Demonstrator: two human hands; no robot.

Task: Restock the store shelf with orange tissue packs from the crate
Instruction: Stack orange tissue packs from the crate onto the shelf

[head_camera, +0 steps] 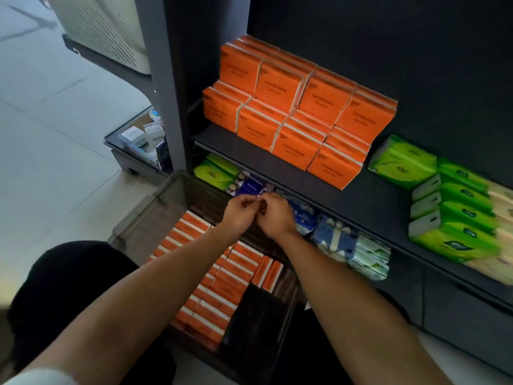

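Several orange tissue packs (291,107) stand in two stepped rows on the dark shelf (369,201). More orange packs (211,295) lie on edge in the dark crate (133,215) on the floor below me; the crate's right part shows bare bottom. My left hand (240,211) and my right hand (276,215) meet over the crate's far end, in front of the lower shelf. Both have curled fingers that touch each other. I see no pack in either hand, and whether something small sits between the fingertips is hidden.
Green tissue packs (449,207) fill the shelf's right side. Blue and green packs (333,237) lie on the lower shelf behind my hands. A low glass-topped case (138,140) with small boxes stands at the left by the shelf's upright post. My dark-clothed knee (72,276) is beside the crate.
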